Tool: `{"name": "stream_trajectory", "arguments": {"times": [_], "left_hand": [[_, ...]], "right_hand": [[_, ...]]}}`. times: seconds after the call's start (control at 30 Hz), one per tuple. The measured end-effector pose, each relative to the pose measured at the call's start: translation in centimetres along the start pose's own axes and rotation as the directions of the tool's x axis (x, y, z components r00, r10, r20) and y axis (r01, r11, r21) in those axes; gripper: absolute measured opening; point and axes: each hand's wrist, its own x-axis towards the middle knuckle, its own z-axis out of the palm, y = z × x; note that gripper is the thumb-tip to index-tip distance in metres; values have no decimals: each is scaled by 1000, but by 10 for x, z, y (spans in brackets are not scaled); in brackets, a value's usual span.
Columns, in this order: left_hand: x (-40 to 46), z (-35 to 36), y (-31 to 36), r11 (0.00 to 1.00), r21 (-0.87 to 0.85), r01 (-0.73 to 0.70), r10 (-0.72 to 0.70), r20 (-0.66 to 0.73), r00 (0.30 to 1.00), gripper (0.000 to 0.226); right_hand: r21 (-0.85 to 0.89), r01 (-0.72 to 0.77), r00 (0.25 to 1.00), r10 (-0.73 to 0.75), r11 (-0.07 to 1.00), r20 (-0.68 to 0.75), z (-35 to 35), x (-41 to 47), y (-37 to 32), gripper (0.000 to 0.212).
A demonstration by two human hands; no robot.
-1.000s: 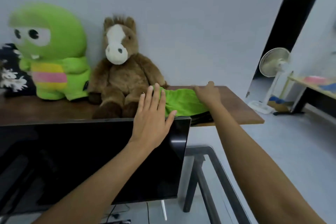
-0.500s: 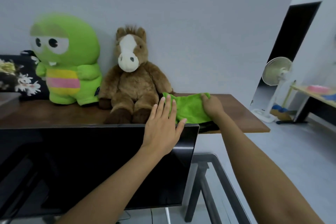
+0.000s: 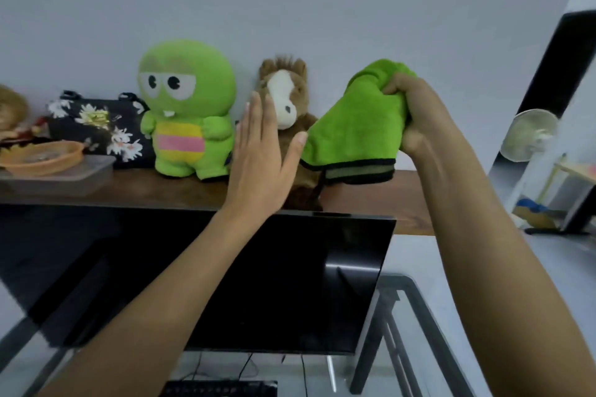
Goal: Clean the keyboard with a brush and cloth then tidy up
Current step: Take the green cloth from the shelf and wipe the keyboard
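Note:
My right hand [image 3: 416,116] grips a green cloth [image 3: 354,129] with a black hem and holds it in the air above the wooden shelf [image 3: 371,200]. The cloth hangs down in front of the shelf's right part. My left hand [image 3: 261,155] is raised flat with fingers apart, just left of the cloth, its thumb near the cloth's edge. It holds nothing. The top edge of a black keyboard [image 3: 219,388] shows at the bottom of the view, below the monitor. No brush is visible.
A dark monitor [image 3: 290,284] stands below the shelf. On the shelf sit a green plush toy [image 3: 190,109], a brown plush horse [image 3: 283,100], a floral black bag [image 3: 96,126] and an orange dish [image 3: 42,156] on a clear box. A fan [image 3: 529,135] stands at right.
My right hand has lifted the green cloth off the shelf into the air. My left hand has risen from the monitor's top edge. The view has shifted left and downward.

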Motion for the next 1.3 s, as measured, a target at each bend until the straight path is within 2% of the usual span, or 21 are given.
{"name": "stream_trajectory", "arguments": {"times": [0.1, 0.23, 0.33, 0.4, 0.47, 0.57, 0.67, 0.73, 0.8, 0.87, 0.93, 1.0, 1.03, 1.07, 1.1, 1.17, 1.23, 1.3], "left_hand": [[-21, -37, -41, 998, 24, 59, -59, -29, 998, 78], [-80, -76, -105, 985, 55, 165, -163, -30, 986, 74], [-137, -90, -157, 957, 44, 288, -289, 19, 957, 71], [-176, -92, -192, 930, 47, 365, -367, 65, 928, 70], [-216, -90, -226, 902, 47, 428, -431, 129, 893, 70], [-276, -87, -271, 849, 94, 519, -527, 216, 822, 69], [-334, -83, -308, 786, 130, 605, -615, 275, 739, 69], [-368, -78, -331, 751, 152, 642, -652, 327, 685, 67], [-402, -72, -352, 725, 196, 660, -676, 387, 628, 66], [-430, -67, -370, 713, 231, 662, -684, 438, 583, 66], [-452, -61, -383, 707, 242, 664, -686, 463, 561, 64], [-466, -56, -393, 721, 253, 645, -671, 489, 558, 57], [-471, -54, -398, 736, 257, 627, -655, 505, 562, 53], [-475, -52, -402, 752, 252, 608, -636, 520, 571, 50], [-478, -50, -406, 769, 241, 591, -614, 535, 581, 49], [-484, -47, -410, 797, 217, 563, -573, 568, 591, 50], [-490, -44, -411, 812, 207, 546, -549, 591, 591, 52], [-492, -44, -413, 816, 200, 543, -539, 601, 589, 51]], "right_hand": [[24, -125, 986, 121, 992, 113, 29, -41, 30, 36], [-18, -313, 922, 309, 949, 233, 60, -85, 94, 40], [-159, -451, 859, 475, 878, 188, 76, -106, 162, 36], [-248, -516, 822, 555, 820, 126, 86, -118, 215, 48], [-292, -585, 769, 632, 756, 94, 96, -133, 269, 50], [-375, -698, 660, 751, 610, -8, 109, -154, 355, 48], [-467, -791, 490, 866, 395, -97, 111, -166, 442, 66], [-516, -806, 405, 906, 291, -122, 108, -170, 492, 60], [-568, -796, 365, 915, 210, -172, 111, -174, 523, 43], [-619, -758, 409, 889, 205, -205, 116, -176, 542, 27], [-714, -640, 552, 816, 283, -172, 117, -172, 558, 22], [-863, -392, 731, 677, 319, -82, 113, -175, 566, 37], [-932, -224, 821, 570, 284, -23, 110, -180, 570, 51], [-970, -80, 879, 476, 229, 40, 108, -187, 573, 65], [-984, 24, 906, 413, 176, 96, 106, -197, 577, 73], [-982, 175, 912, 365, 70, 189, 106, -222, 586, 70], [-960, 278, 885, 395, -19, 248, 109, -237, 593, 63], [-942, 330, 858, 436, -67, 269, 108, -244, 600, 71]]}}
